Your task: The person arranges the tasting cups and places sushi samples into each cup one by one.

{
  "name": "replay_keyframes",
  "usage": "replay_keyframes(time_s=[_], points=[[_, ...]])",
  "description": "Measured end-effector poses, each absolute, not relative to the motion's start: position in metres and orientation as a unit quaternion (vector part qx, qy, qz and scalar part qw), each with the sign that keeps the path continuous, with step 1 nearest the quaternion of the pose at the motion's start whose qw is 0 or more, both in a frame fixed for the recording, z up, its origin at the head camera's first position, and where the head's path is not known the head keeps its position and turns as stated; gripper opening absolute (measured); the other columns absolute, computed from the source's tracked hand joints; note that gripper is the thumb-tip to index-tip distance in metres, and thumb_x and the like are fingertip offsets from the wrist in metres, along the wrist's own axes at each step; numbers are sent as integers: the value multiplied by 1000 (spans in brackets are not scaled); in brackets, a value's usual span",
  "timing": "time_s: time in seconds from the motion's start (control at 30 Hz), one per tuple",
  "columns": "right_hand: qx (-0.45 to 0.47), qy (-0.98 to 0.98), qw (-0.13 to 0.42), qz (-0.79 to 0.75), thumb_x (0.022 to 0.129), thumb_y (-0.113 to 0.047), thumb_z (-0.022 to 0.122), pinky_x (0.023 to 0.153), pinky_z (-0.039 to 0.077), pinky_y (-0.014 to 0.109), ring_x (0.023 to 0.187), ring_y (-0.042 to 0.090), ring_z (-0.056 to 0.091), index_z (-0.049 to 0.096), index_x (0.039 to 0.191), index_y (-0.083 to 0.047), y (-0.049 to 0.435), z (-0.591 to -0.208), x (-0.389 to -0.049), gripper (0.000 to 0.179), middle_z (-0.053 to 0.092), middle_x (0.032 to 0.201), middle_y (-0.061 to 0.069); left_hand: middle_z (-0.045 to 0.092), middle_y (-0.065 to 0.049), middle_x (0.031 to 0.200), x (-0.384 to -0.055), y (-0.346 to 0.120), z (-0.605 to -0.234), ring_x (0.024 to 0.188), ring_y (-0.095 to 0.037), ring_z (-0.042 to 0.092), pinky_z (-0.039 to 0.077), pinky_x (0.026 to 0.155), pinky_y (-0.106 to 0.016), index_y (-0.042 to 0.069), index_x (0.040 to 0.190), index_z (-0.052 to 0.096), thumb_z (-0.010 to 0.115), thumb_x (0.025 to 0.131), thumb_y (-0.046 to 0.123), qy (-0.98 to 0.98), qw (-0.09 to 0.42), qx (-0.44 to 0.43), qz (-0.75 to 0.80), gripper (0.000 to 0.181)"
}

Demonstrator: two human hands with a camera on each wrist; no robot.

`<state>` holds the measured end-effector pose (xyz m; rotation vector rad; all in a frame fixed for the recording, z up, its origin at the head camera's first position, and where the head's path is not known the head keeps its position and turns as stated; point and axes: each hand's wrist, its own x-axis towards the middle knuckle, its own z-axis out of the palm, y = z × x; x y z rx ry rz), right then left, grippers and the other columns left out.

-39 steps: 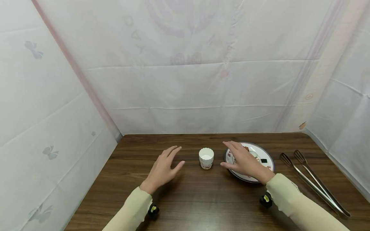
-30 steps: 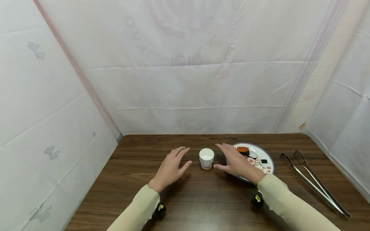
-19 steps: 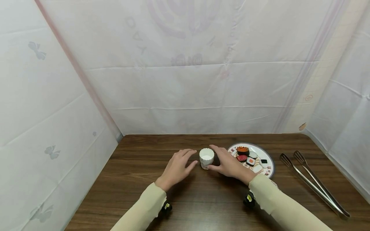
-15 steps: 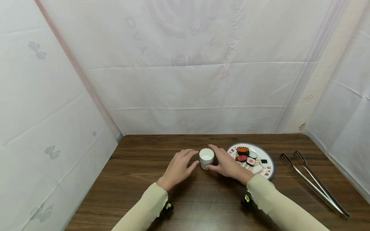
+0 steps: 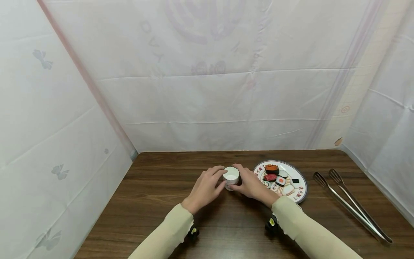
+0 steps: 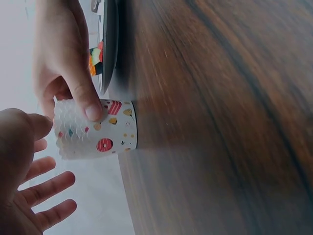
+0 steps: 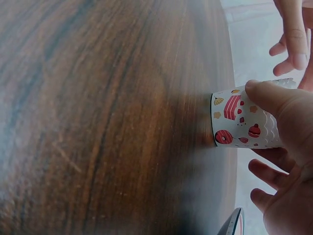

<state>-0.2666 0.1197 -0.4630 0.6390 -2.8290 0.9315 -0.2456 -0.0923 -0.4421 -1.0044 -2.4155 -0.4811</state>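
Observation:
A nested stack of white paper baking cups (image 5: 231,175) with scalloped rims stands upright on the wooden table (image 5: 161,201). Printed cakes and donuts decorate its side. My right hand (image 5: 253,187) pinches the stack, its thumb against the printed side in the right wrist view and its fingers round the far side. My left hand (image 5: 205,189) is at the left of the stack, with the index fingertip over the rim in the head view. Its thumb is close to the rims in the left wrist view, the other fingers spread apart; whether it touches the rim I cannot tell.
A round plate (image 5: 292,171) holding several sushi pieces (image 5: 280,181) sits right of the cups, close to my right hand. Farther right lie metal tongs (image 5: 385,236) with slotted ends. White patterned cloth (image 5: 207,118) hangs behind the table and at both sides.
Both hands have come inward to the cups from either side. My right hand has moved off the plate and taken hold of the stack; my left hand has reached its rim.

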Motion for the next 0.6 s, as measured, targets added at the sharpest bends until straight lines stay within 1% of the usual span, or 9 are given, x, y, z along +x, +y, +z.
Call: replay_keyframes(time_s=[0.07,0.3,0.43,0.6], points=[[211,-927,51,305,89,-31,83,88,54,53,113,37,63,45,148,-3,120,-464,-266,76,64,124,21,66,-11,131,-246,-89,-441,109,-27,67,56,86,-47,6,127,69,76,95,18,-882,237,-372,-167,35],[211,-928,49,304,89,-31,83,89,54,53,113,37,63,47,147,-4,121,-464,-265,73,64,125,20,68,-7,130,-246,-77,-438,102,-24,66,56,84,-41,8,126,70,73,98,18,-887,214,-389,-129,30],[205,-928,44,306,89,-31,83,90,53,53,113,36,62,47,147,-4,122,-463,-265,73,64,124,20,72,-3,119,-247,-73,-438,92,-22,66,55,77,-36,10,120,73,72,98,16,-887,207,-397,-113,22],[201,-928,47,310,87,-31,85,90,54,52,112,35,62,49,144,-5,123,-463,-265,72,64,123,19,75,0,101,-251,-69,-441,79,-20,63,51,66,-34,13,105,76,73,96,15,-880,220,-407,-110,9]])
